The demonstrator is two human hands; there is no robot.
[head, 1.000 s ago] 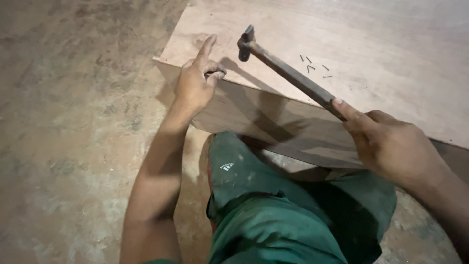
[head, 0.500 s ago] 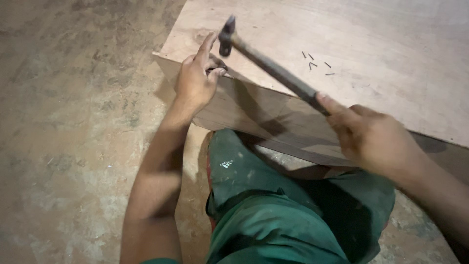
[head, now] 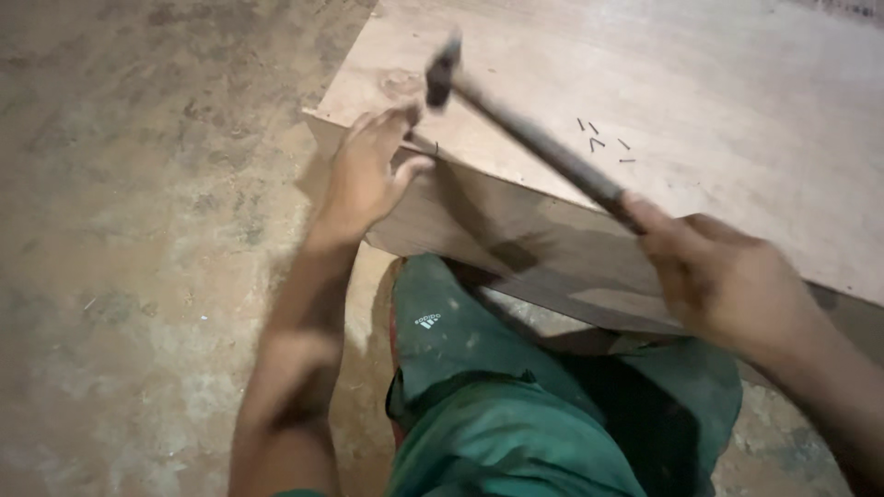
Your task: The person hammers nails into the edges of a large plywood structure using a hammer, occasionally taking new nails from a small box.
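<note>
My right hand (head: 727, 281) grips the handle of a dark hammer (head: 525, 133), whose head hangs blurred above the near left corner of a plywood box (head: 718, 83). My left hand (head: 368, 175) rests against that corner's edge, thumb and finger pinching a thin nail (head: 425, 144) that stands on the top board. The hammer head is a short way above the nail and apart from it.
Several loose nails (head: 603, 140) lie on the board to the right of the hammer. My knee in green trousers (head: 460, 350) presses up against the box's front side. Bare dusty concrete floor (head: 138, 230) spreads to the left.
The hammer swung down toward the nail half a second ago and is now raised again. My left hand's fingers have curled lower around the nail. The view shifted slightly.
</note>
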